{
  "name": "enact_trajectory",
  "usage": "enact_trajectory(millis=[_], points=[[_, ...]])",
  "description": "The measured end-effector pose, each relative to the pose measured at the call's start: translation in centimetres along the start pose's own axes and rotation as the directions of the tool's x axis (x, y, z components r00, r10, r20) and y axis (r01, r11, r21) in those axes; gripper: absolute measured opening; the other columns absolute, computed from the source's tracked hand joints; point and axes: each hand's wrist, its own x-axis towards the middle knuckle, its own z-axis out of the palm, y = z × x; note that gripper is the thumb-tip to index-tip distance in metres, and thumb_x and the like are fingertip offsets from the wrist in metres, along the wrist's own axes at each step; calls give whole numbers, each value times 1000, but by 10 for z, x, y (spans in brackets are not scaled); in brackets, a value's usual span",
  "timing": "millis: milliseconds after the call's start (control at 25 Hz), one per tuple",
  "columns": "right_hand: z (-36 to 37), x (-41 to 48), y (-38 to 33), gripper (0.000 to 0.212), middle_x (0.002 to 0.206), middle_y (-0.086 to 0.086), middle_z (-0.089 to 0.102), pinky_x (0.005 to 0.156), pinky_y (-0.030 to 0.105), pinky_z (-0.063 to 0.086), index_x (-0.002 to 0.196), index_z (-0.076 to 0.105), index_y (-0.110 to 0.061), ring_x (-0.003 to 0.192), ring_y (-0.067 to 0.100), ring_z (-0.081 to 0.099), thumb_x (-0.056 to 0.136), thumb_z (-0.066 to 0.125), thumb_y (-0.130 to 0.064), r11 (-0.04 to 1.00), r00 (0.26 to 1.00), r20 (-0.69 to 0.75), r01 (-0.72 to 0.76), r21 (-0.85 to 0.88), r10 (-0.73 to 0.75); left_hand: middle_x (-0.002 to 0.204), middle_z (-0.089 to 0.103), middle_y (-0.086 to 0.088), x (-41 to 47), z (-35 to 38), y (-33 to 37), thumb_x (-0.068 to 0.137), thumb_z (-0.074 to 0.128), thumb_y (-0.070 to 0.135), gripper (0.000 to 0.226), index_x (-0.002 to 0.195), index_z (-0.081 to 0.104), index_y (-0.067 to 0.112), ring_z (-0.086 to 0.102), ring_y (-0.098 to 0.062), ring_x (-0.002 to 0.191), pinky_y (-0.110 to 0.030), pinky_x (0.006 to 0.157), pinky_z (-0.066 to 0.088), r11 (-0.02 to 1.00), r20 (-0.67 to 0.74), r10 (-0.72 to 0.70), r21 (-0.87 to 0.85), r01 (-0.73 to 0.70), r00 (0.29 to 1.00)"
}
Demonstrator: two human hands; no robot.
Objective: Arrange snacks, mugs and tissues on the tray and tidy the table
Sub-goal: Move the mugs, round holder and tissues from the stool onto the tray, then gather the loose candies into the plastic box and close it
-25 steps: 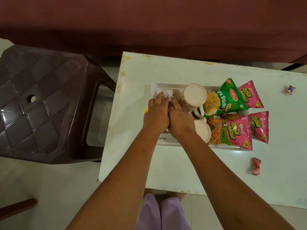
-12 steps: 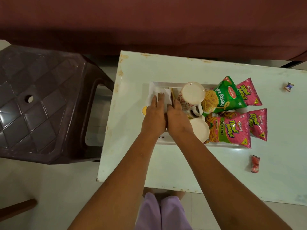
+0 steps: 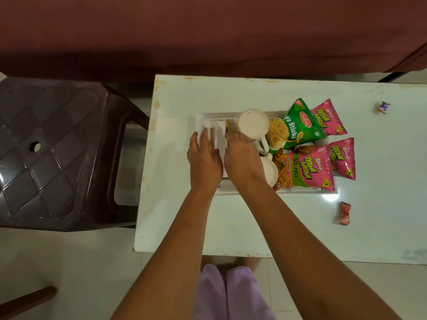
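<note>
White folded paper tissues point(image 3: 213, 132): pressed flat at the white rectangular tray's point(image 3: 231, 190) left end.
Hands: left hand point(image 3: 204, 159) and right hand point(image 3: 241, 161) lie open, apparently gripping nothing.

Tray point(image 3: 300, 192): on the table point(image 3: 231, 222), before me
Tissues point(image 3: 219, 135): tray's left end, under my hands
Mugs point(image 3: 253, 123): right of tissues
Snacks point(image 3: 305, 168): tray's right part
Stool point(image 3: 57, 146): left of table

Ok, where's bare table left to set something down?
Bare table lies between the tray and the near edge, and behind the tray. Right side holds only two small wrappers. The tray is crowded: tissues, mugs, snack packets, both hands.
</note>
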Motion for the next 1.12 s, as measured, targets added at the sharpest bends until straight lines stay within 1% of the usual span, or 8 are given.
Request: enact_trajectory(millis=[160,280,360,400,560,720,960,1120], points=[[-41,-24,37,26,112,11,64,82,34,47,111,63,-11,99,27,61,90,48,-13,918,901,-322,-168,359,291,151,30,-10,-7,-10,1,94,50,36,54,143,32,20,28,-33,139,-50,109,33,992,7,-121,37,121,993],[-71,-51,114,26,103,12,68,78,19,40,102,65,-7,97,27,61,84,46,-6,657,462,-502,-279,700,731,143,41,-17,-11,-11,-12,94,52,30,53,141,36,12,37,-36,133,-49,112,31,957,43,-288,-24,289,957],[-80,-64,176,30,110,14,67,78,14,36,107,64,-4,101,26,60,86,43,-5,391,199,-339,-367,844,919,146,38,-19,-6,-6,-18,95,50,28,53,143,34,12,37,-37,133,-48,113,29,900,41,-425,-83,427,904],[-81,-67,207,31,118,14,65,82,18,38,113,62,-4,101,23,59,89,43,-8,247,172,-191,-414,876,966,148,36,-19,-2,-4,-21,96,48,29,54,144,32,12,36,-38,134,-48,113,28,870,45,-477,-122,479,878],[-79,-50,271,50,136,10,53,94,32,42,129,52,-6,107,20,52,99,34,-43,-182,493,394,-423,888,776,152,32,-10,17,4,-27,97,40,41,57,147,24,20,35,-32,137,-48,114,28,761,146,-554,-310,570,819],[-69,-22,272,76,124,14,60,81,35,50,134,46,-2,103,26,60,94,19,-60,-214,682,533,-499,840,501,151,36,-5,32,11,-22,92,39,56,64,146,28,23,35,-29,137,-49,116,25,614,239,-624,-439,656,744],[-63,-8,289,87,108,11,69,84,37,52,120,58,-8,99,26,66,85,13,-73,-213,755,592,-552,806,284,85,66,10,30,11,-1,84,45,66,44,99,62,30,61,-9,83,-28,65,45,411,270,-635,-675,613,724],[-77,-8,317,86,108,11,70,84,38,52,117,59,-9,99,25,67,84,16,-75,-192,748,576,-545,816,330,105,68,4,26,29,19,85,44,65,52,119,61,30,62,-18,104,-36,86,50,355,333,-573,-722,593,749]])
